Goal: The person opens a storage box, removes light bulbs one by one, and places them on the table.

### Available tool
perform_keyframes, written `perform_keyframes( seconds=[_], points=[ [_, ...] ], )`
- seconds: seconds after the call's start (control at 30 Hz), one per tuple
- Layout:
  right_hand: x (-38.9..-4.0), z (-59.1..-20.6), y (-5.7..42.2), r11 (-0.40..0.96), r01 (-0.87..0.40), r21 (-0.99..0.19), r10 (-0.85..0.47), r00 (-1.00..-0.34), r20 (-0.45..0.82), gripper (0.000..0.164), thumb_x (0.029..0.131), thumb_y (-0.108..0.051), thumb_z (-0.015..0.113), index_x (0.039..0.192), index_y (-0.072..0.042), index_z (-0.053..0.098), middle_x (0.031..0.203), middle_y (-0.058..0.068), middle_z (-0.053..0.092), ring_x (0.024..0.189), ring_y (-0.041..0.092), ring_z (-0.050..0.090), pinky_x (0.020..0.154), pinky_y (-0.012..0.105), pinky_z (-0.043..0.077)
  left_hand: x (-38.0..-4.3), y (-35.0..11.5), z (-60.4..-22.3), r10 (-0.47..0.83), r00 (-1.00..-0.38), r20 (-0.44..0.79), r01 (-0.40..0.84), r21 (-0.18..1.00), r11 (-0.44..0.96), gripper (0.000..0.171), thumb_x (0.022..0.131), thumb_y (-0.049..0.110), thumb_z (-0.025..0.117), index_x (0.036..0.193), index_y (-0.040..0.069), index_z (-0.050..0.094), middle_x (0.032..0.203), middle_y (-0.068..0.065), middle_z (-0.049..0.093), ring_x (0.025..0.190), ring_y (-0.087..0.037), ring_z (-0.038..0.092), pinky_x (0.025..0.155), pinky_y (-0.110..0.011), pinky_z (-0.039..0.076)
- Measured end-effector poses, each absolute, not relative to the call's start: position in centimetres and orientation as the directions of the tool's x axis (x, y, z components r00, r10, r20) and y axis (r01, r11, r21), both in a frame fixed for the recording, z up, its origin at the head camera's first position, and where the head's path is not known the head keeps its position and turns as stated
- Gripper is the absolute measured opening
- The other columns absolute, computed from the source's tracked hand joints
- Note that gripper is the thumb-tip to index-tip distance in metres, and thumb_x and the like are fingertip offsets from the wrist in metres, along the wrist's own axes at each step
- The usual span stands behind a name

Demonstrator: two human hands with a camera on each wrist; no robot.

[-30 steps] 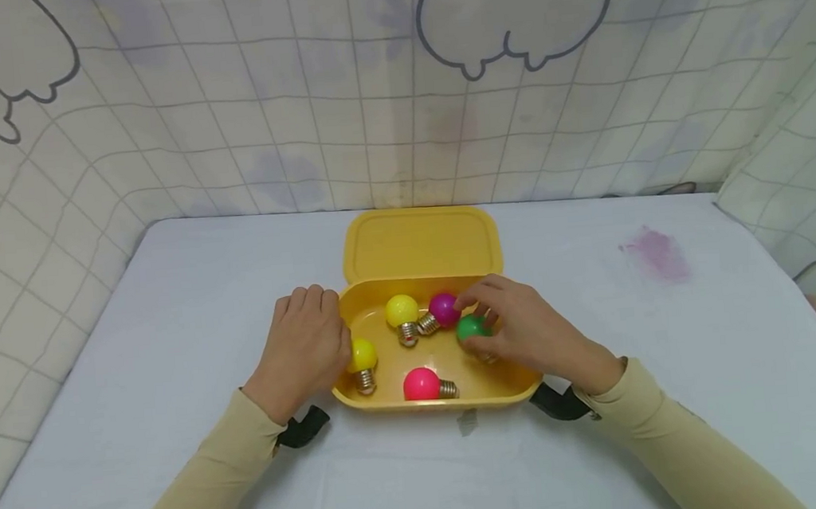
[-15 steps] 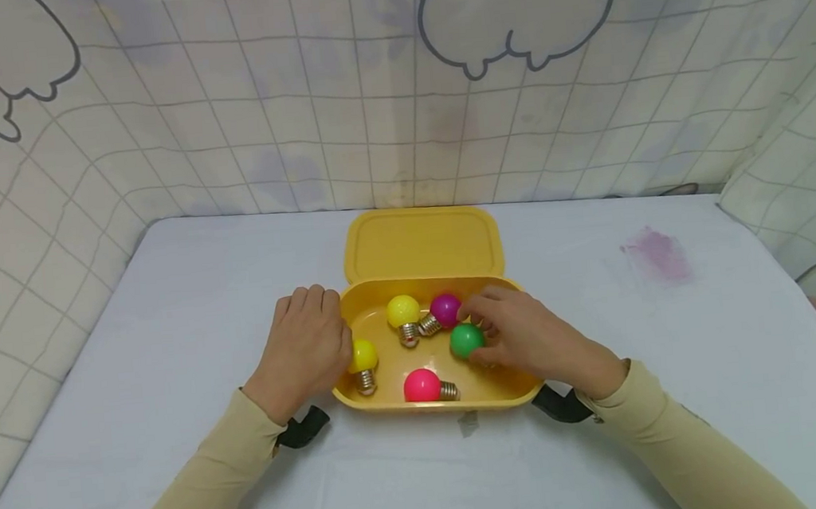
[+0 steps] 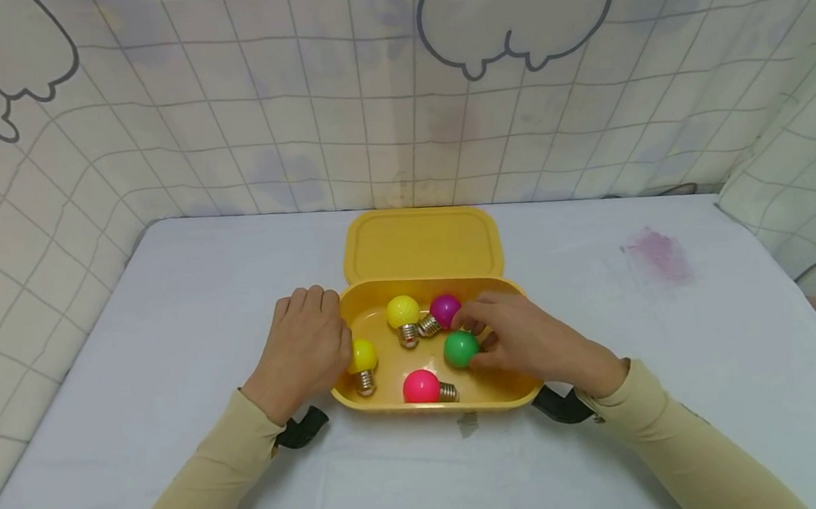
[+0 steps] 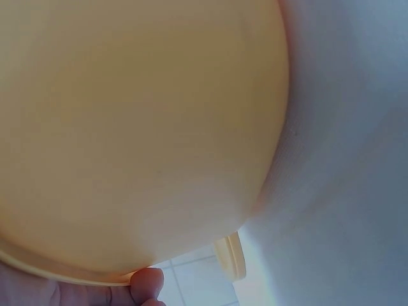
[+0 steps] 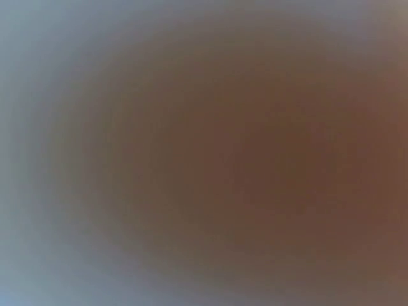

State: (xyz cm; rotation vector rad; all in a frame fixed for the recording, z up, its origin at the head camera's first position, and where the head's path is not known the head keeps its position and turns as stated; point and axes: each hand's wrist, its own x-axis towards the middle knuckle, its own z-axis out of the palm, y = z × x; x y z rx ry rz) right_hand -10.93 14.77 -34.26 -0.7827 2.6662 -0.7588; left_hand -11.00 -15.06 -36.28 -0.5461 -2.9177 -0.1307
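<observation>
A yellow plastic box (image 3: 391, 406) stands on the table in the head view, several coloured light bulbs inside. My left hand (image 3: 305, 346) grips its left rim; in the left wrist view, fingertips (image 4: 148, 284) lie along the rim. My right hand (image 3: 526, 339) reaches over the right side, thumb and fingers curled about the green bulb (image 3: 462, 348), whose base is hidden among them. A purple bulb (image 3: 444, 310) lies right by these fingertips. Other bulbs are a yellow one (image 3: 403, 310) at the back, another yellow bulb (image 3: 364, 355) beside my left hand and a pink bulb (image 3: 421, 386) in front.
Behind the box lies a yellow lid (image 3: 421, 241). White cloth covers the table (image 3: 235, 252), with a pink stain (image 3: 656, 255) at right. A grid-patterned curtain (image 3: 397, 111) encloses the back and sides. The right wrist view is only a brown blur.
The green bulb has moved left and toward the front of the box, its globe coming out from under my right fingers. My right hand has dropped slightly; the left hand has kept its place.
</observation>
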Motion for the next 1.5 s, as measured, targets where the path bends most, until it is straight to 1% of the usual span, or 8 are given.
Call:
perform_keyframes(
  seconds=[0.2,0.43,0.63,0.8,0.97,1.23,1.5],
  points=[
    [-10.7,-34.3,14.6,0.713,-0.422,-0.561,-0.571,-0.813,-0.114,0.033,0.084,-0.008,0.082,0.114,-0.010,0.069,0.114,0.008,0.068,0.098,0.019,0.071,0.084,0.030,0.062,-11.0,-15.1,-36.4,0.357,-0.916,0.184,0.372,0.052,0.927,0.017,0.097,0.016,0.045,0.093,0.000,0.051,0.082,-0.010,0.044,0.084,-0.030,0.042,0.079,-0.040,0.034],
    [-10.2,-34.5,14.2,0.713,-0.438,-0.547,-0.577,-0.811,-0.102,0.033,0.083,-0.010,0.084,0.113,-0.011,0.069,0.111,0.005,0.069,0.096,0.016,0.069,0.083,0.029,0.061,-11.0,-15.1,-36.7,0.364,-0.911,0.193,0.379,0.050,0.924,0.017,0.097,0.016,0.046,0.092,0.001,0.051,0.081,-0.010,0.044,0.083,-0.029,0.042,0.078,-0.040,0.034],
    [-10.6,-34.5,14.4,0.686,-0.407,-0.603,-0.601,-0.785,-0.153,0.036,0.083,-0.009,0.083,0.116,-0.008,0.068,0.110,0.005,0.072,0.091,0.014,0.074,0.083,0.029,0.062,-11.0,-15.1,-36.9,0.379,-0.891,0.249,0.403,0.049,0.914,0.016,0.096,0.014,0.046,0.089,0.000,0.050,0.079,-0.010,0.043,0.080,-0.030,0.042,0.077,-0.041,0.035],
    [-11.1,-34.5,14.6,0.669,-0.381,-0.638,-0.619,-0.761,-0.193,0.041,0.083,-0.012,0.084,0.120,-0.008,0.066,0.112,0.005,0.073,0.093,0.014,0.074,0.084,0.030,0.062,-11.0,-15.1,-36.8,0.382,-0.894,0.236,0.403,0.047,0.914,0.016,0.097,0.014,0.045,0.090,0.000,0.050,0.080,-0.010,0.043,0.081,-0.030,0.042,0.078,-0.041,0.035],
    [-11.3,-34.5,14.8,0.656,-0.364,-0.661,-0.633,-0.743,-0.219,0.043,0.083,-0.014,0.085,0.122,-0.009,0.066,0.115,0.004,0.073,0.095,0.013,0.073,0.085,0.028,0.061,-11.0,-15.1,-36.6,0.377,-0.901,0.213,0.397,0.058,0.916,0.016,0.097,0.014,0.045,0.091,0.000,0.051,0.081,-0.010,0.044,0.082,-0.030,0.043,0.080,-0.041,0.036],
    [-11.4,-34.6,14.9,0.646,-0.394,-0.654,-0.658,-0.721,-0.215,0.041,0.083,-0.015,0.085,0.120,-0.012,0.067,0.115,0.001,0.072,0.096,0.012,0.072,0.085,0.028,0.060,-11.0,-15.2,-36.6,0.373,-0.905,0.207,0.391,0.058,0.918,0.016,0.097,0.014,0.045,0.092,0.000,0.051,0.081,-0.011,0.044,0.083,-0.030,0.043,0.079,-0.041,0.036],
    [-11.5,-34.5,14.7,0.649,-0.388,-0.655,-0.660,-0.715,-0.230,0.044,0.084,-0.017,0.085,0.123,-0.011,0.065,0.113,0.001,0.073,0.098,0.013,0.072,0.087,0.028,0.060,-11.1,-15.2,-36.6,0.379,-0.895,0.233,0.401,0.052,0.915,0.016,0.097,0.014,0.045,0.090,0.000,0.050,0.080,-0.011,0.044,0.081,-0.030,0.042,0.077,-0.040,0.035]
  ],
)
